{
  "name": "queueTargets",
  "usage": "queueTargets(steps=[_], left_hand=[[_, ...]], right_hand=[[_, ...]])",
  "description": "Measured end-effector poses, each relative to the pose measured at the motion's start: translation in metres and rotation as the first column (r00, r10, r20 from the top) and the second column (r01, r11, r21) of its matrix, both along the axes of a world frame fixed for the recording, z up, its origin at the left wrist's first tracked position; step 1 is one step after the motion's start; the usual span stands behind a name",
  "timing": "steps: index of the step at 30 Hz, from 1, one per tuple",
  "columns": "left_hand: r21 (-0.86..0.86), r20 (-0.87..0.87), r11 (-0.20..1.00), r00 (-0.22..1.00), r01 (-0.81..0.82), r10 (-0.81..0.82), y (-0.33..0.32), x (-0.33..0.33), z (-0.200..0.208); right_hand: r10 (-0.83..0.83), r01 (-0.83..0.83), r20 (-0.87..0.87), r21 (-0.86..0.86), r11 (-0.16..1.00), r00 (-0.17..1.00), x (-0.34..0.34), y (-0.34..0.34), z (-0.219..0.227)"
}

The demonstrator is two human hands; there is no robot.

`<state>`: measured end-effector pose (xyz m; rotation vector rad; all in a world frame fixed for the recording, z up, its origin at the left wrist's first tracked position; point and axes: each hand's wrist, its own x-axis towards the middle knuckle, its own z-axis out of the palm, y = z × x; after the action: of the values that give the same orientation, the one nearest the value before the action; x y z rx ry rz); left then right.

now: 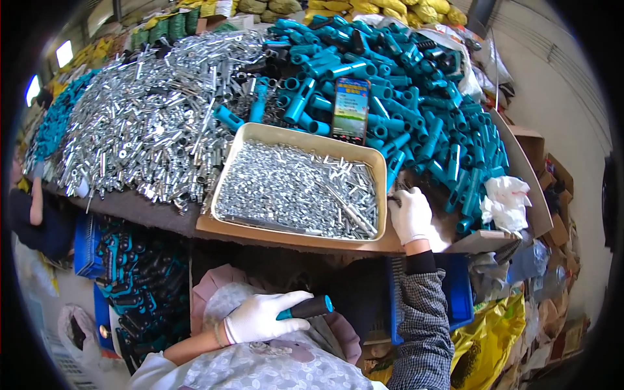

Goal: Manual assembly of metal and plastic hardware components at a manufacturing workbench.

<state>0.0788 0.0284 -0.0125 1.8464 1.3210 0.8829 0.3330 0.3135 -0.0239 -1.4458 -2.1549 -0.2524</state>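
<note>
My left hand, in a white glove, is closed around a black and teal tool handle above my lap. Its round teal end points to the right. My right hand, also gloved, reaches to the table just beside the right rim of a cream tray. Its fingers are curled at small dark bits lying there, and what they pinch, if anything, is too small to make out. Small silver metal pieces fill the tray, with a long thin metal rod lying across them.
Behind the tray rise a heap of silver metal parts and a heap of teal plastic tubes. A phone leans on the tubes. Blue crates stand below the table, and black-teal handles lie lower left. Another person's arm shows far left.
</note>
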Motion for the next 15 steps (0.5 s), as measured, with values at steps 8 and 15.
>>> queueTargets(steps=[8,15], left_hand=[[-0.045,0.006,0.998,0.999,-0.044,0.044,0.003,-0.008,-0.003],[-0.023,0.008,0.999,0.999,-0.049,0.049,0.006,-0.006,-0.009]], right_hand=[[0.071,-0.065,-0.025,0.177,0.982,0.997,0.012,-0.011,0.015],[0.205,-0.162,-0.176,0.231,0.959,0.963,0.018,-0.028,0.002]])
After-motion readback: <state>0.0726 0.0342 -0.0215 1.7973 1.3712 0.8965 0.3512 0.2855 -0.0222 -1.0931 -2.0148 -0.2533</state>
